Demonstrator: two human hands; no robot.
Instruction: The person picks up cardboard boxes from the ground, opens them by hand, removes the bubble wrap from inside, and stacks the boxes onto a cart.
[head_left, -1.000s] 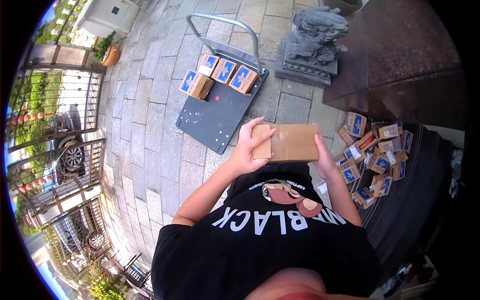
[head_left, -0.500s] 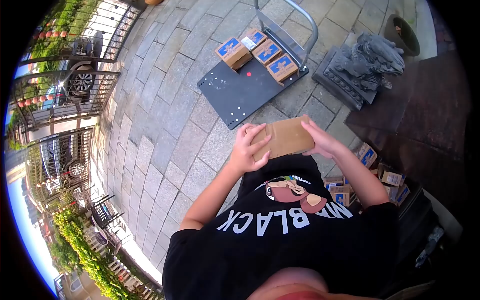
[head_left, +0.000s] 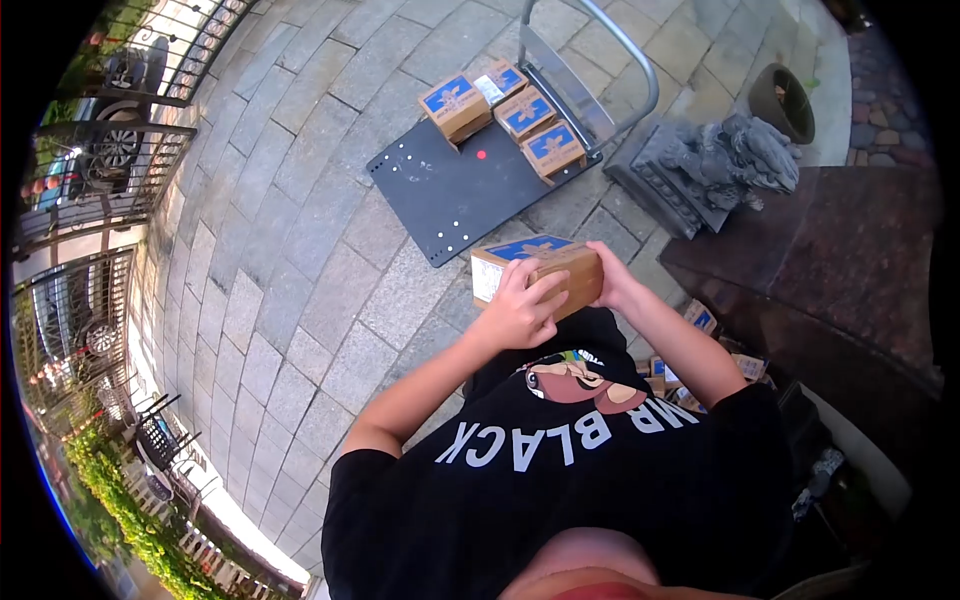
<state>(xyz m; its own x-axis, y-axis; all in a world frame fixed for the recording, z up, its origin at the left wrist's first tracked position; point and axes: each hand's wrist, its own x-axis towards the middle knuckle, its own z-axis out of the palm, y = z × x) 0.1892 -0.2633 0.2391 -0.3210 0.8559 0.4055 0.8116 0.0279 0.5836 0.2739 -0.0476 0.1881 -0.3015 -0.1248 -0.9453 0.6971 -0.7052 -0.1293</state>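
A brown cardboard box (head_left: pixel 577 277) with a blue printed top and a white label on one end is held up in front of my body. My left hand (head_left: pixel 525 303) is closed around its near left side, fingers across the cardboard. My right hand (head_left: pixel 612 277) grips the right end, with some fingers hidden behind it. Beyond the box stands a black flatbed trolley (head_left: pixel 425 195) with a grey metal handle (head_left: pixel 640 75). Several similar boxes (head_left: pixel 523 112) sit at its handle end.
A dark stone statue (head_left: pixel 715 165) on a plinth stands right of the trolley, near a round pot (head_left: pixel 782 103). More boxes (head_left: pixel 748 367) lie at my right side, beside a dark stone slab (head_left: pixel 820 260). Grey paving (head_left: pixel 290 220) runs left towards a metal fence (head_left: pixel 150 160).
Both hands have turned the box, so its blue printed top and labelled end now show instead of a plain brown face. The view has shifted slightly.
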